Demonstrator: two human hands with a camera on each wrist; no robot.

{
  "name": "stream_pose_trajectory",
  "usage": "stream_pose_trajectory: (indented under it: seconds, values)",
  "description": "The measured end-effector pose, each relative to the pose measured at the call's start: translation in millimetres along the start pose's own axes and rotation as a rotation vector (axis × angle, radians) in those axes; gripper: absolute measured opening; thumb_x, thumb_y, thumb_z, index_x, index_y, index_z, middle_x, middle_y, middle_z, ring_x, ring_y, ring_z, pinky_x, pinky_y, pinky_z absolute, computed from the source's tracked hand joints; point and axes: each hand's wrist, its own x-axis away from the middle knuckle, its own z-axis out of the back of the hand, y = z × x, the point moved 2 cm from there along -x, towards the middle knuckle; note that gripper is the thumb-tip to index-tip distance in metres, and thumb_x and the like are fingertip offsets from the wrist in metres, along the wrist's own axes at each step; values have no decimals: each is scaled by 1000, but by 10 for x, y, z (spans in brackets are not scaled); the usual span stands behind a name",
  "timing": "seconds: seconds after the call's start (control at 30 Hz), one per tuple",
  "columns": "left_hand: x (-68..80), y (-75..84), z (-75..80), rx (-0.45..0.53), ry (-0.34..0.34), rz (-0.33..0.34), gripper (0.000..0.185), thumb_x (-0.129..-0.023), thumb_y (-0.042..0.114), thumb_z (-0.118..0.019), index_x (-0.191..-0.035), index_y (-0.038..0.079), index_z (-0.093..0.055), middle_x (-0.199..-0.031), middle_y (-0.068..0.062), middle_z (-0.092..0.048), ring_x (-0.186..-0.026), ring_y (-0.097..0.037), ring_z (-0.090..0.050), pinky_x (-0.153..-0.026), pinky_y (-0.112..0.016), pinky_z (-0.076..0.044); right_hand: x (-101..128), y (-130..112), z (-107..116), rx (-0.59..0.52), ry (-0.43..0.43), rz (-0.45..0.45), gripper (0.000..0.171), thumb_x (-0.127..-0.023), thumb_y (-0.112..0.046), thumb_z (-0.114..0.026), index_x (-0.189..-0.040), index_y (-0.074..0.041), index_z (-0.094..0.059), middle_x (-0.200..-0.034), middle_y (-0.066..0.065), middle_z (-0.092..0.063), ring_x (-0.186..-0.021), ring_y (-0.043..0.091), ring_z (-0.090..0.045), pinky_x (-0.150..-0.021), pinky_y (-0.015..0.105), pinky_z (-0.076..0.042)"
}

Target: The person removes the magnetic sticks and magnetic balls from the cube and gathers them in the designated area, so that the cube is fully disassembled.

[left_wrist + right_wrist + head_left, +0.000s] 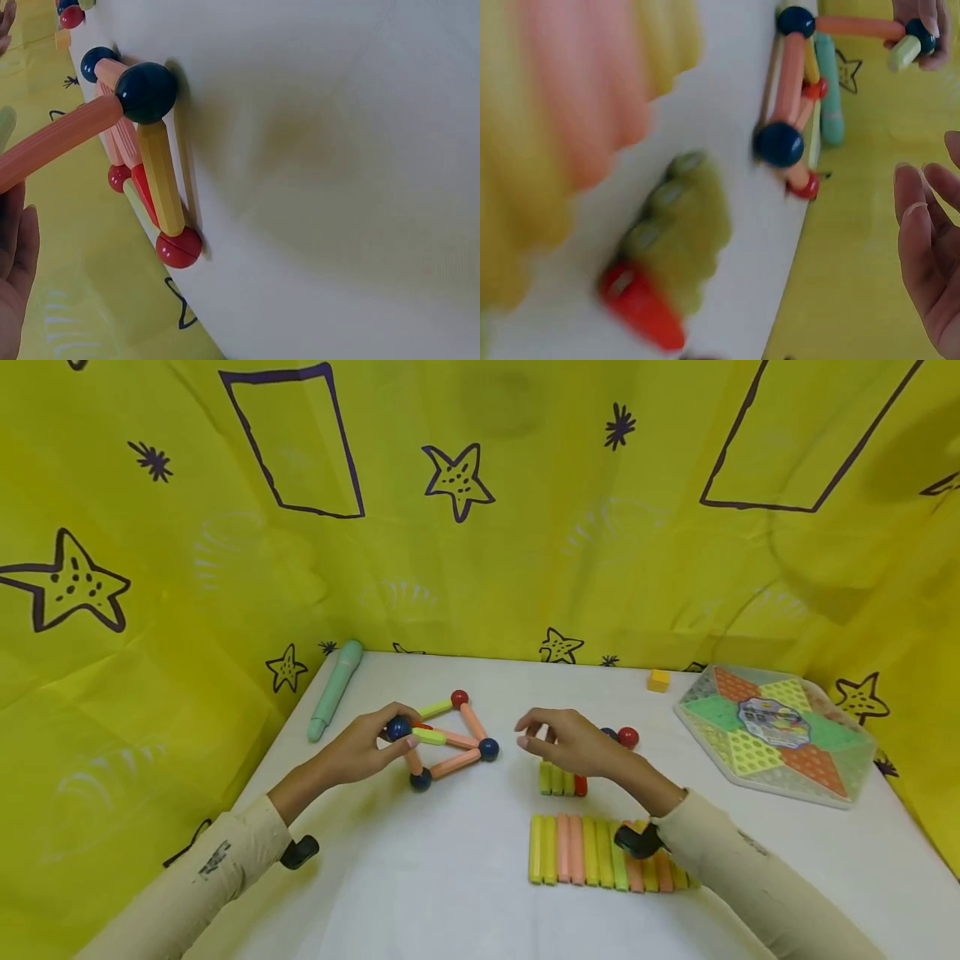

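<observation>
Thumb and fingers of my left hand (360, 750) pinch a dark blue ball (398, 727), raised above the table. A pale yellow-green rod (904, 54) sticks out from that ball, and a pink rod (64, 141) slants down from it to another blue ball (146, 93). That lower ball belongs to a frame of pink, yellow and red rods joined by red and blue balls, standing on the table. My right hand (573, 742) hovers to the right of the frame, fingers loosely bent, holding nothing. Below it lie short yellow-green rods (557, 778) beside a red one (581, 786).
A row of yellow and pink rods (585, 852) lies nearer me, partly behind my right wrist. Loose blue and red balls (628, 737) sit beyond my right forearm. A hexagonal case (772, 735), a small yellow block (658, 681) and a green pen-shaped thing (335, 691) lie farther out.
</observation>
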Motion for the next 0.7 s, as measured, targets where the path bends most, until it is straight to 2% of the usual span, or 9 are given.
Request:
stream_pose_trajectory:
  seconds: [0.2, 0.27, 0.33, 0.4, 0.5, 0.53, 0.63, 0.7]
  values:
    - [45, -16, 65, 16, 41, 3, 33, -102, 23, -61, -130, 9, -55, -117, -5, -67, -104, -21, -64, -92, -42, -54, -497, -224, -259, -119, -45, 68, 24, -102, -18, -60, -121, -5, -63, -118, 14, -66, -61, 9, -61, -55, 25, -47]
    - [59, -27, 75, 25, 48, 7, 31, -101, 22, -62, -128, 10, -55, -118, -5, -67, -106, -21, -64, -92, -42, -54, -627, -275, -341, -164, -57, 78, 25, -101, -18, -60, -122, -5, -63, -122, 15, -65, -58, 10, -58, -54, 23, -45]
    - [69, -42, 82, 28, 55, 5, 30, -100, 22, -63, -127, 10, -56, -118, -5, -67, -106, -22, -64, -91, -42, -54, -742, -326, -416, -213, -73, 99, 27, -101, -18, -61, -124, -4, -61, -126, 18, -63, -59, 19, -62, -55, 23, -45]
    - [73, -53, 88, 27, 64, 5, 29, -99, 22, -65, -125, 10, -57, -117, -4, -67, -106, -22, -64, -91, -42, -54, -842, -372, -492, -258, -100, 112, 30, -101, -19, -61, -126, -2, -59, -129, 21, -61, -62, 27, -66, -58, 24, -50]
    - [77, -62, 95, 21, 77, 7, 30, -97, 23, -68, -122, 10, -59, -115, -4, -68, -105, -22, -64, -90, -42, -54, -963, -439, -604, -310, -145, 124, 31, -101, -19, -61, -126, 0, -58, -129, 22, -60, -72, 32, -71, -69, 34, -59]
    - [77, -63, 97, 19, 80, 7, 30, -97, 24, -69, -122, 10, -59, -114, -3, -69, -105, -22, -64, -90, -42, -54, -994, -456, -638, -313, -155, 121, 30, -102, -19, -60, -125, -1, -59, -127, 20, -61, -72, 29, -72, -72, 37, -60]
    - [85, -66, 106, 17, 85, 3, 32, -95, 24, -71, -122, 10, -61, -113, -3, -69, -104, -22, -65, -89, -42, -54, -1061, -481, -707, -323, -166, 119, 26, -102, -18, -60, -122, -2, -63, -117, 17, -64, -71, 27, -72, -70, 40, -61]
    - [90, -72, 115, 14, 88, 0, 32, -94, 25, -72, -121, 10, -62, -113, -2, -70, -103, -21, -65, -88, -42, -55, -1091, -484, -723, -314, -162, 117, 25, -101, -19, -61, -120, -2, -66, -111, 15, -66, -69, 31, -72, -66, 36, -60]
